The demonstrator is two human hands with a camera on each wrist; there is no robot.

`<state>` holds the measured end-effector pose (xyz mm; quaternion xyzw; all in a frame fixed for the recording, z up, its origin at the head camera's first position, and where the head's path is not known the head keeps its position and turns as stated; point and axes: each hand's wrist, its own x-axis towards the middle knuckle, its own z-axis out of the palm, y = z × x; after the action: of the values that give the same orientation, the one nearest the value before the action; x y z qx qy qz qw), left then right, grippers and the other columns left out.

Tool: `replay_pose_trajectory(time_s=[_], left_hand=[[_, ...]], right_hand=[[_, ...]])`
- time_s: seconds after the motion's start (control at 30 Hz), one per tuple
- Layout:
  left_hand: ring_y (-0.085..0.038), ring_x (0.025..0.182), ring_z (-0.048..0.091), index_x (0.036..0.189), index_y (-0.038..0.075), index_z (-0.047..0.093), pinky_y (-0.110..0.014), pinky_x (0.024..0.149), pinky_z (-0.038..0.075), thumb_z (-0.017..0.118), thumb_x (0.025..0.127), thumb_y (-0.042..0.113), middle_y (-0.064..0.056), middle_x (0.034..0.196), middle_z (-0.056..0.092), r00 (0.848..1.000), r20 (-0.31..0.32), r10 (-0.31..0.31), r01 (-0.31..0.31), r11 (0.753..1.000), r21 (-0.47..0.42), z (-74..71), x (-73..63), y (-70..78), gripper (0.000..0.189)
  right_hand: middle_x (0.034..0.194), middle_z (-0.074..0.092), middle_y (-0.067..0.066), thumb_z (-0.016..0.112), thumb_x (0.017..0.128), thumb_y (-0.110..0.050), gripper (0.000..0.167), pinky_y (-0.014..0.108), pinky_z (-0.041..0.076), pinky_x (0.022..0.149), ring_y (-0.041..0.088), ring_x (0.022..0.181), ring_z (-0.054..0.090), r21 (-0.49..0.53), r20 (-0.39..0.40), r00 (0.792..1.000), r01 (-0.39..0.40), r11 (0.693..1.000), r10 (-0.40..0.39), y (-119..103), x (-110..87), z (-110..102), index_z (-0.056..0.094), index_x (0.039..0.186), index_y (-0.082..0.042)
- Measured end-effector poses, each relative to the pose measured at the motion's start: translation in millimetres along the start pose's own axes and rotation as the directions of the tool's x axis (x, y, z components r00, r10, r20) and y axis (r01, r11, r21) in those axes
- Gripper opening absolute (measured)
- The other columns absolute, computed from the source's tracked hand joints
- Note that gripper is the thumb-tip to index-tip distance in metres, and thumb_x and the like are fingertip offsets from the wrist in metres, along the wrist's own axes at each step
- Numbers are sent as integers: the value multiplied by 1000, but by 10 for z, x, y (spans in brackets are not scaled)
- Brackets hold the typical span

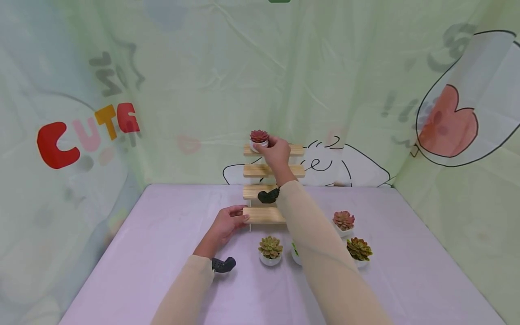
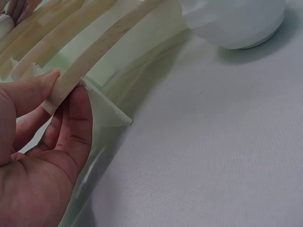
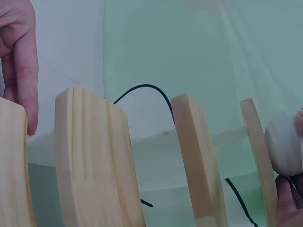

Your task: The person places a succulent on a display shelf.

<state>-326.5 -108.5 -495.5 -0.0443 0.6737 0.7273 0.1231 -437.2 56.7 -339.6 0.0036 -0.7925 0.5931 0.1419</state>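
Note:
A wooden shelf stand (image 1: 264, 215) with stepped boards and clear side panels stands on the table. My right hand (image 1: 278, 153) grips the white pot of a red succulent (image 1: 258, 136) at the left end of the top board. In the right wrist view the white pot (image 3: 284, 144) sits against that board, and only fingertips of the hand show. My left hand (image 1: 225, 225) pinches the left end of the lowest board (image 2: 94, 52), thumb above and fingers below. The right forearm covers the right part of the lower boards.
In front of the stand is a yellowish-green succulent (image 1: 270, 248) in a white pot. Beside it, a green plant (image 1: 295, 255) is partly hidden by the right sleeve. A pinkish succulent (image 1: 344, 221) and a red-green one (image 1: 359, 249) stand to the right. A printed curtain (image 1: 195, 90) hangs behind.

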Motion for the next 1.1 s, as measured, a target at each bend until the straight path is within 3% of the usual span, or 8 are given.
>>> replay_pose_trajectory(time_s=[0.3, 0.6, 0.9, 1.1], left_hand=[[-25, 109, 67, 142, 5, 59, -37, 95, 61, 72, 95, 7, -17, 130, 62, 1000, 3, 7, -7, 1000, -10, 8, -13, 14, 49], [-23, 105, 68, 141, 3, 59, -36, 93, 62, 72, 95, 5, -18, 127, 63, 1000, 1, 15, -15, 1000, -12, 0, 0, -10, 49], [-23, 105, 68, 142, 2, 58, -36, 92, 62, 72, 94, 4, -18, 127, 64, 1000, -6, 23, -23, 1000, -8, 16, -2, -22, 49], [-23, 105, 68, 142, 2, 58, -37, 94, 62, 71, 95, 4, -19, 127, 63, 1000, -13, 26, -26, 1000, -2, 28, -10, -6, 48]], right_hand=[[132, 70, 9, 81, 89, -32, 54, 36, 58, 101, 21, 116, 65, -37, -6, 1000, 17, 999, -17, -22, -11, 14, 67, 136, -9], [137, 67, 12, 83, 88, -27, 59, 36, 55, 106, 23, 124, 64, 109, -16, 999, 40, 993, -39, 62, -136, -64, 63, 139, -5], [133, 68, 19, 83, 88, -21, 50, 36, 55, 107, 27, 123, 66, 198, -52, 994, 109, 974, -100, 295, -322, -352, 67, 130, 1], [132, 68, 19, 82, 88, -19, 49, 32, 55, 105, 28, 124, 66, 247, -50, 994, 106, 963, -97, 391, -498, -604, 67, 130, 1]])
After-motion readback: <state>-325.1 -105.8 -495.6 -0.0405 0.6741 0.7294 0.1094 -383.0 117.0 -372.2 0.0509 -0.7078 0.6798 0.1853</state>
